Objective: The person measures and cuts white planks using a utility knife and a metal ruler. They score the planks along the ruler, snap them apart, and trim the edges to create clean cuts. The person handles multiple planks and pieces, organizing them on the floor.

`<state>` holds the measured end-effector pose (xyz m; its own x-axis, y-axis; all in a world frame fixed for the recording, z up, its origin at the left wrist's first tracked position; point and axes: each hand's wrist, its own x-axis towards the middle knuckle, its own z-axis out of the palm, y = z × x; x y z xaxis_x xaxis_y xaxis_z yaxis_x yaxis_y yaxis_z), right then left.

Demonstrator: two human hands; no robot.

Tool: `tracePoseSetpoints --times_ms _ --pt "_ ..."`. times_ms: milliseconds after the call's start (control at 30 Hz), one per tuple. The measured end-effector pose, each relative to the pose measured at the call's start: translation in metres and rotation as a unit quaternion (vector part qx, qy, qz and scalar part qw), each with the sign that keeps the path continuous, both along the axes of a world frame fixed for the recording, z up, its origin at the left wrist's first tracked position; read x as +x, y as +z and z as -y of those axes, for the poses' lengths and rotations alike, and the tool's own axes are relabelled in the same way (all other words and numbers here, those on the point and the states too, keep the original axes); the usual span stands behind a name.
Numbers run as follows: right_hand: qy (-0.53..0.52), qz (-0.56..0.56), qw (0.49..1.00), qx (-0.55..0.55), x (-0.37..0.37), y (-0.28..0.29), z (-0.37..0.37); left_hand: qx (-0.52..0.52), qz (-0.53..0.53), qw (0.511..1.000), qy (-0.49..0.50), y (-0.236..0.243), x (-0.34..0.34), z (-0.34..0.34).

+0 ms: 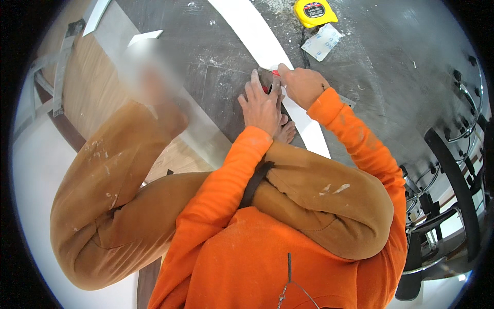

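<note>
I am crouched on a dusty grey floor in orange sleeves and tan trousers. My left hand [261, 105] lies flat, fingers spread, pressing down beside a long curved white strip [257, 36] that runs across the floor. My right hand [301, 85] is closed around a small red-handled tool [275, 73], its tip at the strip's edge just above my left fingers. A small dark piece [265, 77] shows between both hands. My bare toes [285, 133] peek out below my left hand.
A yellow tape measure [315, 12] and a sheet of sandpaper [321, 42] lie on the floor beyond the strip. Wood-look flooring planks [92, 87] are at the left. Black and chrome chair frames [453, 170] stand at the right.
</note>
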<state>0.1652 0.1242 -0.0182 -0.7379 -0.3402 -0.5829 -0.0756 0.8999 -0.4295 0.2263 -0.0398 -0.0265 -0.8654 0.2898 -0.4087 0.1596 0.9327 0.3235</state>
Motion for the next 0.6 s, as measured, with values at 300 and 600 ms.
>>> tracePoseSetpoints --times_ms 300,600 --pt "-0.005 -0.029 0.999 -0.02 0.003 -0.005 -0.009 -0.016 0.01 1.0 0.001 -0.001 0.002 0.0" --pt "-0.008 -0.021 1.0 -0.01 0.009 -0.007 -0.019 -0.036 -0.035 0.999 -0.014 -0.006 0.004 -0.004"
